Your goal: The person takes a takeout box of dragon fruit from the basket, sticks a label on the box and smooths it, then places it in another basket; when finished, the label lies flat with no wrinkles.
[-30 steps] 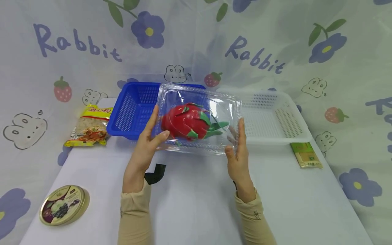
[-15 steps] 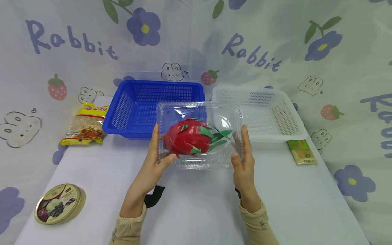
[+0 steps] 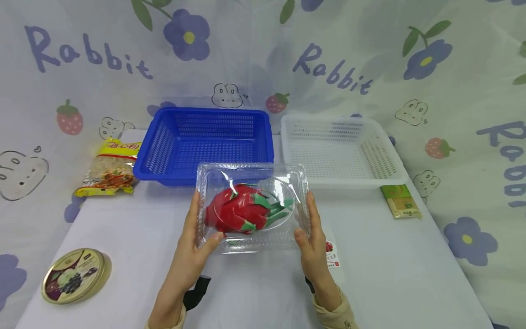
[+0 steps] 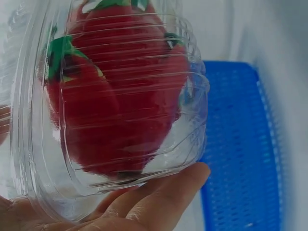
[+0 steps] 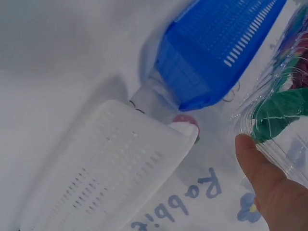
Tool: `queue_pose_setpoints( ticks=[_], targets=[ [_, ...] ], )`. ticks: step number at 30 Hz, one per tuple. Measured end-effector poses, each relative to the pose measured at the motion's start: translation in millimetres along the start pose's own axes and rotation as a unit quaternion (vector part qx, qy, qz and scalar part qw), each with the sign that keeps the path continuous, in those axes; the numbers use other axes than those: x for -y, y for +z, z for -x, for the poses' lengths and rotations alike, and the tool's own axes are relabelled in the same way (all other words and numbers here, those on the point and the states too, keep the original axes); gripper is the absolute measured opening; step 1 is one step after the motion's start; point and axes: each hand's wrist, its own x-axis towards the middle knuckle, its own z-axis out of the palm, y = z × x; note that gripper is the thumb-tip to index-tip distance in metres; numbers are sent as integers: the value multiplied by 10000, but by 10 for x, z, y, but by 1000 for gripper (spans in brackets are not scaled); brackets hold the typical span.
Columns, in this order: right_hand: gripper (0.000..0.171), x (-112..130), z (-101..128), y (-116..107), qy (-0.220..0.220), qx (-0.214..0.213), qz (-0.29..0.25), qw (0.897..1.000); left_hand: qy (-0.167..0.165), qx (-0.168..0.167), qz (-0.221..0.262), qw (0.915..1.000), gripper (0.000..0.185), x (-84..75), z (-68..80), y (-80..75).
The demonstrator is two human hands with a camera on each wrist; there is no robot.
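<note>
Hands [image 3: 186, 253] and [image 3: 312, 246] clamp your clear box [image 3: 252, 206] at its 9 and 3 o'clock ends, long axis crosswise, dragon fruit [image 3: 240, 214] inside, blue basket [image 3: 205, 144] at 12.

Directly beyond my hands, the blue basket [image 3: 204, 142] and white basket [image 3: 340, 151] stand side by side, blocking the far table edge. Bare table [image 3: 394, 269] lies open to the right; a round tin [image 3: 75, 275] occupies the near left corner.
</note>
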Motion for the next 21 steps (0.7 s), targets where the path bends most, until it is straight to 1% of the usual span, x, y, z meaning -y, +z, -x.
queue_pose_setpoints(
  ticks=[3, 6, 9, 12, 16, 21],
  targets=[
    [65, -1, 79, -8, 155, 32, 35, 9999, -156, -32, 170, 9997, 92, 89, 67, 46],
    [66, -6, 158, -18, 375, 45, 82, 9993, -271, -55, 239, 9993, 92, 167, 120, 88],
    [68, -39, 240, -29, 582, 54, 203, 9981, -353, -81, 170, 9992, 91, 227, 159, 118],
    [68, -91, 313, -32, 784, 91, 334, 9963, -507, -108, 66, 9986, 91, 274, 192, 133],
    [68, -154, 379, -23, 967, 153, 407, 9944, -748, -134, -19, 9971, 91, 327, 237, 143],
    [68, -187, 425, -11, 1129, 153, 429, 9926, -915, -94, 1, 9958, 91, 389, 261, 156]
  ],
)
